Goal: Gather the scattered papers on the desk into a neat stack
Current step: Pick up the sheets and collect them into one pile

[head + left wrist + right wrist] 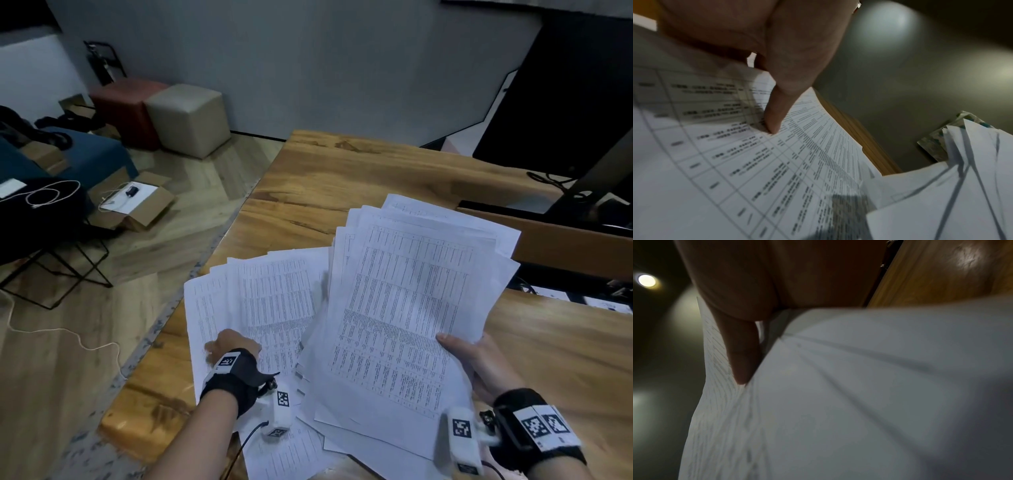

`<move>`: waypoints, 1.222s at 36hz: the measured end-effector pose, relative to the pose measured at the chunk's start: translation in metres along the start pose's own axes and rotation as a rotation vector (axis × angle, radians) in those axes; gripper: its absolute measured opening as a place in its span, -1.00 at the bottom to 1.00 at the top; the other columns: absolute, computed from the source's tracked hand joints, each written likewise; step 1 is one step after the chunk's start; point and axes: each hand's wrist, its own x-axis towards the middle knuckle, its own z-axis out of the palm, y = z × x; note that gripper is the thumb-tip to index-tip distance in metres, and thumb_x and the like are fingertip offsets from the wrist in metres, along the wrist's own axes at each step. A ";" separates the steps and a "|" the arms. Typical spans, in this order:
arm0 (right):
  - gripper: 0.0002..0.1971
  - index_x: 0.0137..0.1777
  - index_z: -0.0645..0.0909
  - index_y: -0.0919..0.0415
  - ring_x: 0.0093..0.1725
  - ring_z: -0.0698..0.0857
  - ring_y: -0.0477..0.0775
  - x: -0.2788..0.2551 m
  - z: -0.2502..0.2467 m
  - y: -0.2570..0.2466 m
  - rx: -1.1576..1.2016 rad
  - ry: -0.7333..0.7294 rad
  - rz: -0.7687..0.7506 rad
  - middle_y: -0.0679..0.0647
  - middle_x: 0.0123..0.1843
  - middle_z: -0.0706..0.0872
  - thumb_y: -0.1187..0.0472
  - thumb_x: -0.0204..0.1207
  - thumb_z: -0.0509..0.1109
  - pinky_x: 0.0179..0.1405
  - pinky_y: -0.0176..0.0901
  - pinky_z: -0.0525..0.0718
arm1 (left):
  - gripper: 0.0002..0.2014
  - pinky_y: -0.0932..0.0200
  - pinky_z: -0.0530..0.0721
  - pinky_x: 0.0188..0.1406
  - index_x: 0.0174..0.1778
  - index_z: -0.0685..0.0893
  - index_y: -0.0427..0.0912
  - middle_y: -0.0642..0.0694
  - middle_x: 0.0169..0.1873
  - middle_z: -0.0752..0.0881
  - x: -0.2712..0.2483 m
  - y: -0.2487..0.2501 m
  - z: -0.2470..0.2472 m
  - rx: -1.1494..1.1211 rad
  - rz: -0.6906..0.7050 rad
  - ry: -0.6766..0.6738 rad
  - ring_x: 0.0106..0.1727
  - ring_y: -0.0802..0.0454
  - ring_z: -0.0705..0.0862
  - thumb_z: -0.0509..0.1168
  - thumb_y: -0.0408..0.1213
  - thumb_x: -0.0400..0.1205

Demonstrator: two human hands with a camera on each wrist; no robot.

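Note:
Several printed sheets [274, 301] lie fanned out on the wooden desk [342, 178] at its near left corner. My left hand [229, 346] sits on their left part; in the left wrist view the thumb [777, 113] presses onto a curling printed sheet [735, 162] and pinches it against the fingers. My right hand [479, 363] grips an uneven bundle of papers [411, 308] by its lower right edge, thumb on top, and holds it tilted above the desk. The right wrist view shows the thumb [740, 353] on the printed side and the bundle's blank backs [859, 386].
A dark monitor [565, 102] stands at the back right with cables [555, 181] by its foot. The desk's left edge [219, 233] drops to a wooden floor holding cardboard boxes [137, 205] and two cube stools [188, 120].

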 end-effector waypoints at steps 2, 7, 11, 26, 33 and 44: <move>-0.68 0.30 0.58 0.40 0.02 0.86 0.35 0.000 0.000 0.001 -0.010 -0.001 0.002 0.40 0.10 0.83 0.57 0.57 0.29 -0.15 0.08 0.87 | -0.74 -0.16 0.59 0.28 -0.19 0.55 -0.24 -0.33 0.30 0.38 -0.001 0.001 -0.001 0.062 -0.008 0.037 0.31 -0.36 0.41 0.54 -0.32 0.43; -0.65 0.34 0.56 0.40 0.07 0.84 0.41 0.001 -0.002 0.002 -0.045 -0.009 0.010 0.41 0.13 0.82 0.54 0.56 0.31 -0.09 0.15 0.87 | -0.56 -0.26 0.53 0.30 0.12 0.47 -0.18 -0.34 0.36 0.27 0.007 0.004 0.002 0.026 0.000 0.069 0.38 -0.39 0.30 0.52 -0.38 0.42; -0.62 0.37 0.56 0.39 0.11 0.83 0.41 0.002 -0.004 0.004 -0.045 -0.008 0.000 0.40 0.17 0.82 0.54 0.55 0.32 -0.09 0.14 0.86 | -0.26 -0.30 0.47 0.38 0.45 0.29 -0.26 -0.38 0.46 0.27 0.013 0.010 0.001 -0.093 -0.006 0.065 0.47 -0.42 0.33 0.54 -0.49 0.43; -0.64 0.34 0.58 0.37 0.08 0.84 0.41 0.000 0.000 0.001 -0.061 -0.042 0.028 0.40 0.14 0.83 0.51 0.54 0.34 -0.10 0.12 0.87 | -0.81 0.08 0.64 -0.14 0.07 0.73 -0.32 -0.31 0.05 0.80 0.005 0.005 -0.023 -0.100 0.273 -0.032 -0.10 -0.24 0.70 0.40 -0.44 0.54; -0.66 0.34 0.58 0.40 0.08 0.83 0.42 0.005 -0.003 0.003 -0.108 -0.009 0.038 0.42 0.13 0.83 0.51 0.56 0.34 -0.04 0.16 0.86 | -0.86 0.05 0.61 -0.23 -0.12 0.73 -0.20 -0.14 -0.25 0.73 -0.024 0.021 -0.079 0.000 0.662 0.067 -0.22 -0.16 0.67 0.24 -0.40 0.59; -0.73 0.28 0.61 0.40 0.01 0.86 0.39 0.013 -0.020 0.005 -0.129 0.091 0.058 0.42 0.06 0.84 0.49 0.60 0.33 -0.10 0.16 0.86 | -0.92 0.09 0.63 -0.39 -0.25 0.76 -0.23 -0.15 -0.39 0.83 -0.099 0.080 -0.199 0.025 1.092 -0.081 -0.42 -0.01 0.73 0.52 -0.37 0.52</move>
